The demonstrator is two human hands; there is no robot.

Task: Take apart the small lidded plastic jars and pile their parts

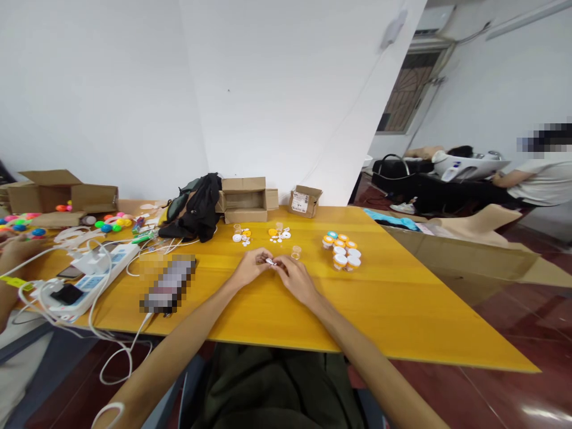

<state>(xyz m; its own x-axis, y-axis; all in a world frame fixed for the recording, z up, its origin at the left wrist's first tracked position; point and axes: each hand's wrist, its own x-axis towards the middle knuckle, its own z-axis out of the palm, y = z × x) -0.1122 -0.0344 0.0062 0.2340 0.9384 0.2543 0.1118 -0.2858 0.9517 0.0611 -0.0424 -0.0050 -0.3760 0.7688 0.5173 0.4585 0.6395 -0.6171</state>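
Note:
Over the middle of the yellow table (250, 310), my left hand (252, 266) and my right hand (292, 275) meet at the fingertips. Between them they pinch a small white plastic part (270, 261), its exact kind too small to tell. A clear plastic cup (296, 252) stands just beyond my right hand. Farther back lie small white parts (245, 240) with an orange lid and a clear cup, and beside them a similar group of white parts (281, 236). To the right, several small jars (340, 253) with white, orange or blue tops stand close together.
A blurred-out phone (170, 285) and a white power strip (100, 277) with tangled cables lie left. Behind are a black backpack (196, 208), an open cardboard box (245, 199) and a smaller box (304, 201). Another person's arm (18, 262) rests at far left; a large carton (482, 262) stands right.

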